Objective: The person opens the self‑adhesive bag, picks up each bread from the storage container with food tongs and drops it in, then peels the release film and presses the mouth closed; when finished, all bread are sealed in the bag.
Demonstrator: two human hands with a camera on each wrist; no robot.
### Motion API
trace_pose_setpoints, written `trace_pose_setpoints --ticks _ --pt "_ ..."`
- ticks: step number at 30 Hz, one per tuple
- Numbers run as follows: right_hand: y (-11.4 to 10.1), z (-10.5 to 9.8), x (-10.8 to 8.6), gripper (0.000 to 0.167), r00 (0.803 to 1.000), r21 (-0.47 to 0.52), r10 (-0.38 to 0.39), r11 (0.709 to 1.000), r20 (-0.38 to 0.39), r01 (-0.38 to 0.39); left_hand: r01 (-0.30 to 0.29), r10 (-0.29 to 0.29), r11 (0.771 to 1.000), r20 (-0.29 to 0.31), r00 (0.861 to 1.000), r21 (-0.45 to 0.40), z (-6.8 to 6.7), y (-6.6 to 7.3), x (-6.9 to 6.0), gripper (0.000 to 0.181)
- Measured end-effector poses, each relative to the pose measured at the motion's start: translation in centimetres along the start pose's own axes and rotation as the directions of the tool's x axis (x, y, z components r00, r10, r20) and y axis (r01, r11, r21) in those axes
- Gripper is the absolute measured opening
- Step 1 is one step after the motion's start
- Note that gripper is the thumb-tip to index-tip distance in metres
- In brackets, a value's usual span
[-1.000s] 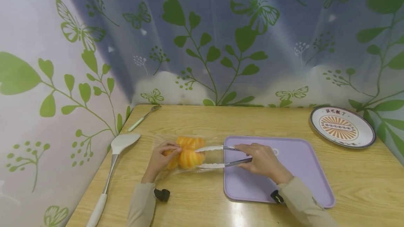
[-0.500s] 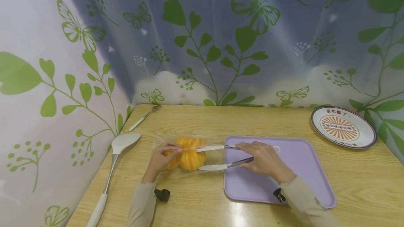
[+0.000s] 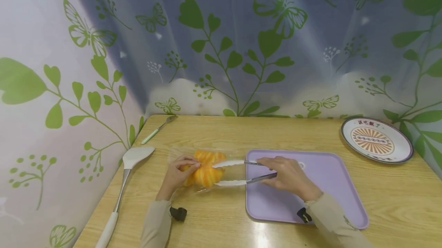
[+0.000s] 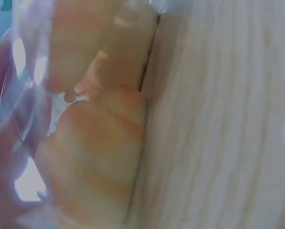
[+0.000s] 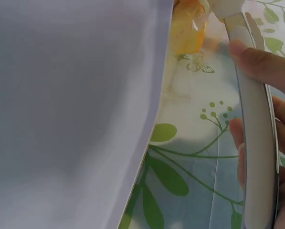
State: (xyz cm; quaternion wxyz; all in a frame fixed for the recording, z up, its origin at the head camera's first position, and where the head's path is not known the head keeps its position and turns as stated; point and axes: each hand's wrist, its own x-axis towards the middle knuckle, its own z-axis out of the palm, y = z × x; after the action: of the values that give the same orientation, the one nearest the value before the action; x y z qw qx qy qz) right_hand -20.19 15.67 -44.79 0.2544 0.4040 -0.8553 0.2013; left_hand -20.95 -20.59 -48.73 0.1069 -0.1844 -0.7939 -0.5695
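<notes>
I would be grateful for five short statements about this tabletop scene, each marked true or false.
1. The right hand holds the tongs. True.
2. The tips of the tongs are pressed together. False: they stand apart.
3. The left hand holds the clear bag with orange-yellow food inside. True.
4. The plate lies on the purple tray. False: it lies apart, beyond the tray to the right.
5. The spatula lies to the left of the clear bag. True.
</notes>
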Motion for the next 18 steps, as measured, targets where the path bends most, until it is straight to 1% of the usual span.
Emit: trace_pose_setpoints --ticks 2,5,8,10,13,18 --pt "-0.1 0.1 -0.1 0.060 1.000 0.002 0.000 1.000 0.019 0.000 0.013 -0.013 1.000 0.004 1.000 -0.004 0.0 -0.1 0.0 0.007" --pt "-0.3 -0.2 -0.1 0.058 0.995 -0.013 0.020 1.000 0.094 -0.019 0.031 -0.031 1.000 0.010 0.999 -0.001 0.0 0.0 0.0 0.007" --pt "-0.4 -0.4 -0.2 0.059 0.982 -0.027 0.070 0.997 0.178 -0.066 0.039 -0.039 0.999 0.016 0.999 0.006 0.0 0.1 0.0 0.007" --pt "-0.3 -0.5 -0.4 0.060 0.970 -0.031 0.108 0.994 0.220 -0.103 0.042 -0.042 0.999 0.017 0.999 0.010 -0.1 0.1 0.0 0.007" --pt "-0.1 -0.8 -0.7 0.063 0.954 -0.034 0.161 0.987 0.253 -0.158 0.040 -0.040 0.999 0.020 0.999 0.013 -0.1 0.2 0.0 0.007" --pt "0.5 -2.0 -1.4 0.063 0.942 -0.033 0.227 0.974 0.247 -0.226 0.040 -0.041 0.999 0.020 0.999 0.014 -0.1 0.2 -0.1 0.007"
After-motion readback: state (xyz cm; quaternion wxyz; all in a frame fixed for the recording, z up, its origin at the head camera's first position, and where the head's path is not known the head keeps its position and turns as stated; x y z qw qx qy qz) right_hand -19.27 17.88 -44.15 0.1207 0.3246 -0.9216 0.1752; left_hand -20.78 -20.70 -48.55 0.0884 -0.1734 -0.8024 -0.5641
